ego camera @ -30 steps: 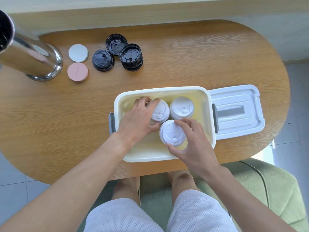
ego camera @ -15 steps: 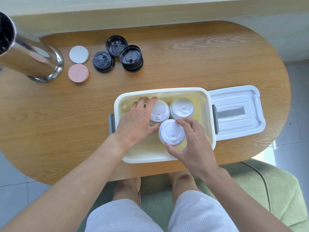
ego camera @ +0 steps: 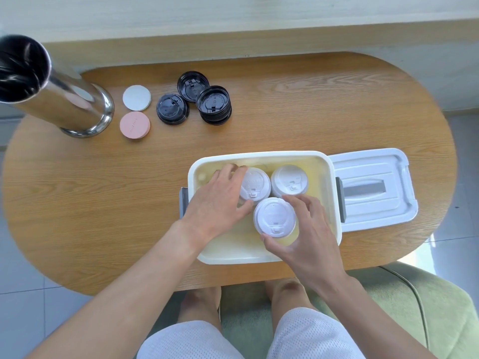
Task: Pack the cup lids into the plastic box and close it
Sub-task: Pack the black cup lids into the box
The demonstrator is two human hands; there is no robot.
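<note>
Raised lettering showed faintly on the white lids and on the pink disc [ego camera: 135,125], but it was too small and blurred to read; no brand could be made out anywhere.

The plastic box [ego camera: 261,156] sat open on the near right part of the wooden table [ego camera: 311,112], with its white box lid [ego camera: 373,189] lying flat just to its right, touching or nearly touching the box's right edge. Three stacks of white cup lids stood inside the box. The left hand [ego camera: 220,203] reached into the box from the near left, its fingers curled around the far-left white stack [ego camera: 255,185], thumb at the stack's near side, holding it. The right hand [ego camera: 305,229] came in from the near right and grasped the near white stack [ego camera: 274,217], thumb on its near edge and fingers over its right side. The far-right white stack [ego camera: 289,181] stood just beyond the right fingertips, touching or almost touching the other two.

Outside the box, at the far left of the table, lay a stack of black lids [ego camera: 214,104], a single black lid [ego camera: 172,109] to its left and another black lid [ego camera: 193,86] behind them. Further left lay a white disc [ego camera: 136,97] and the pink disc, beside a shiny metal cylinder [ego camera: 77,107].
</note>
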